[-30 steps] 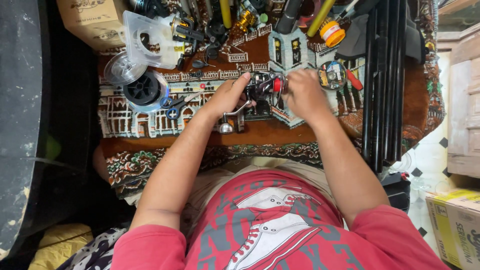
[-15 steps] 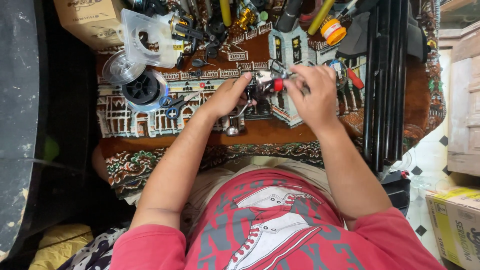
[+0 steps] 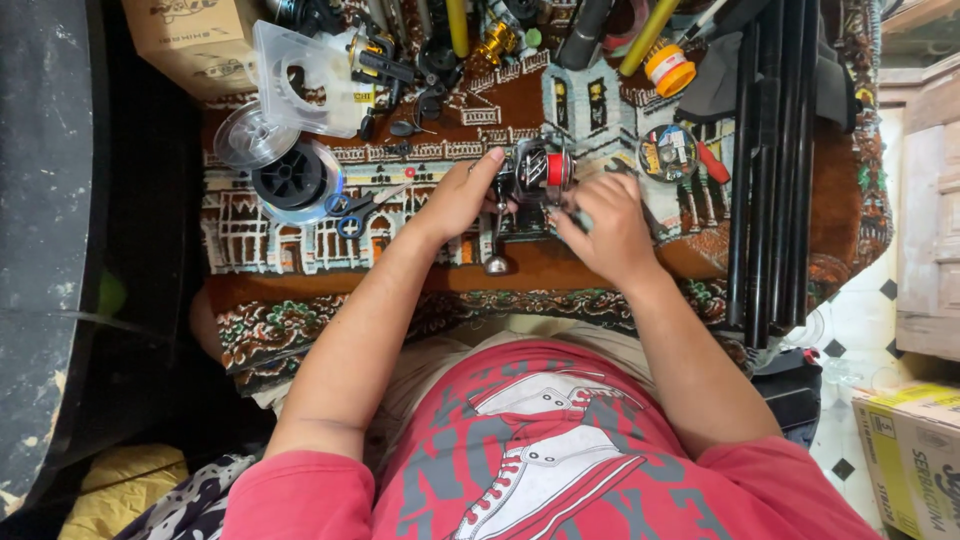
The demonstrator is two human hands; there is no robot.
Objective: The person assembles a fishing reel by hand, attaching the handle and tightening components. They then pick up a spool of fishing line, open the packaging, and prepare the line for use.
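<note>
While gripped by left hand (image 3: 462, 200), reel (image 3: 538, 172) gets fine work – right hand (image 3: 610, 232) pinched on small part beside reel; steadiness needed next.

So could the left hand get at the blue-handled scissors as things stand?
Probably yes. The blue-handled scissors lie bare on the patterned cloth just beside the left hand, nothing between them. But that hand grips the fishing reel, so it would have to let go first.

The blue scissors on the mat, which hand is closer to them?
Left. The left hand holds the reel just right of the scissors in the picture; the right hand is beyond the reel, farther off.
</note>
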